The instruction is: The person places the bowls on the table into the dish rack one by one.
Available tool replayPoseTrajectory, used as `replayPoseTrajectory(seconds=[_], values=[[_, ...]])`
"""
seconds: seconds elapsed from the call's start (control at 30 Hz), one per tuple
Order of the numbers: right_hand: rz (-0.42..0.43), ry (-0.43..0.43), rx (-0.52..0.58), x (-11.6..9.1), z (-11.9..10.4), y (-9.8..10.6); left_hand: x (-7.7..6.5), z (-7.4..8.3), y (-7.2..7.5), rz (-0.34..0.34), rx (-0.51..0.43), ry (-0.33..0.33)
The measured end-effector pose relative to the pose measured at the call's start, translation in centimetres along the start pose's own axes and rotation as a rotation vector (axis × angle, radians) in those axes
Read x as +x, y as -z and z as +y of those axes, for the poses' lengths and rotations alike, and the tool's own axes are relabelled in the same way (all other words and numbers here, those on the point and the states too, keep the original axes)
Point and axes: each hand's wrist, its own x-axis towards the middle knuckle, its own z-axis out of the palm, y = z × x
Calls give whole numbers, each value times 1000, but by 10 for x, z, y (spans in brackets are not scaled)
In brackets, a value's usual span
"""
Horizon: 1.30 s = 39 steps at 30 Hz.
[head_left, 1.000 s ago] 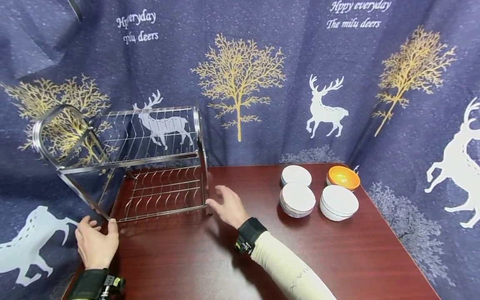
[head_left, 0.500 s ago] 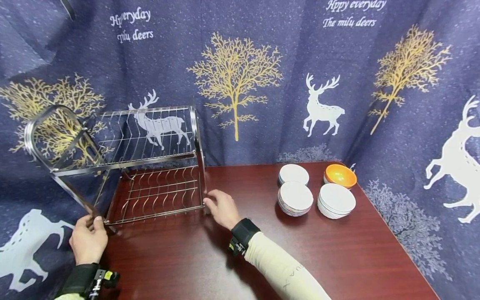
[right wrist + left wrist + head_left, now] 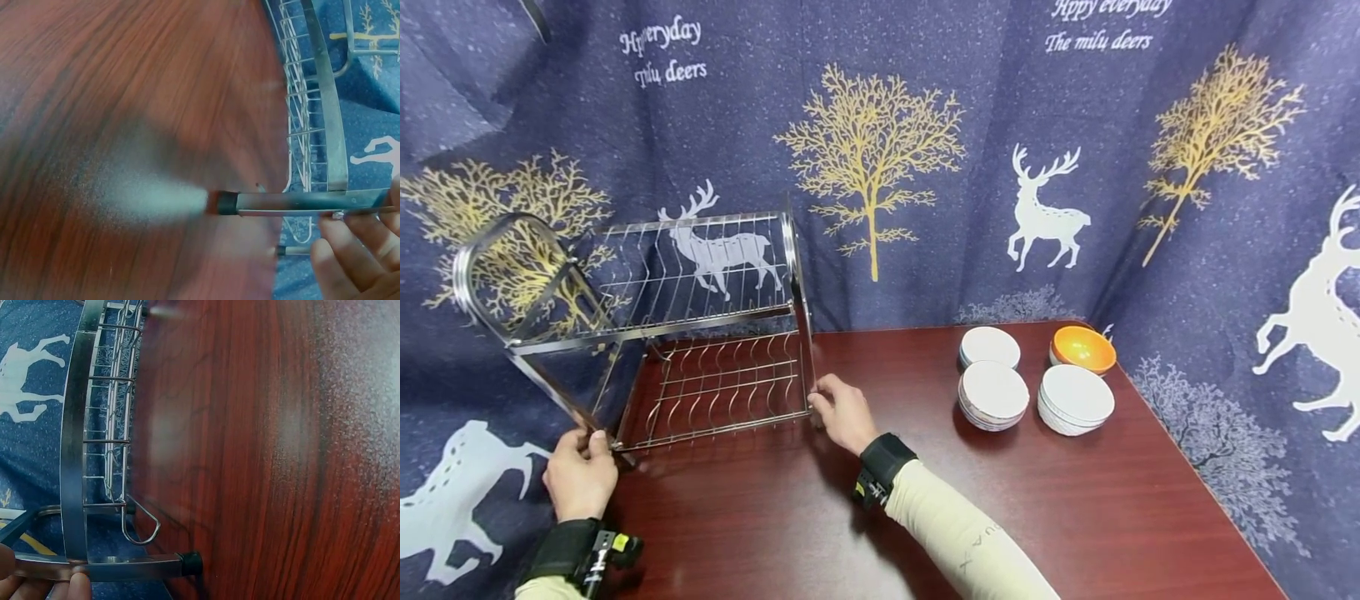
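A two-tier metal dish rack [image 3: 722,319] stands at the left of the table, its wire shelves bare. My left hand [image 3: 580,477] grips its front left leg low down. In the left wrist view, fingertips [image 3: 78,584] wrap the leg just where a flat crossbar [image 3: 74,456] joins it; the leg's black foot [image 3: 192,563] is over the tabletop. At the opposite front corner, my right hand [image 3: 846,414] holds the front right leg near its base. The right wrist view has the fingers [image 3: 340,244] curled against that leg [image 3: 281,201], with the black end cap pointing at the table.
Stacked white bowls stand at the right: one stack [image 3: 994,389] in front, another [image 3: 990,347] behind, and a third [image 3: 1077,396] farther right. Behind that is an orange-lined bowl [image 3: 1084,348]. Dark blue patterned cloth [image 3: 917,125] hangs around the reddish-brown table [image 3: 820,533].
My left hand went from spread fingers beside the front left leg to gripping it. My right hand closed in on the front right leg. Over the last half second both stay nearly still.
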Motion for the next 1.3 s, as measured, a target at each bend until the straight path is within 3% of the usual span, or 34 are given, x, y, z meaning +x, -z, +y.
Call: replayPoseTrajectory(seconds=[0.27, 0.53, 0.83, 1.3], values=[[-54, -2, 24, -5, 0, 7, -6, 5, 4, 13, 16, -13], [-20, 28, -23, -12, 8, 18, -13, 11, 2, -27, 58, -16], [8, 68, -35, -21, 25, 39, -24, 23, -3, -57, 43, -103], [68, 9, -64, -31, 49, 72, -40, 40, -23, -134, -3, -199]])
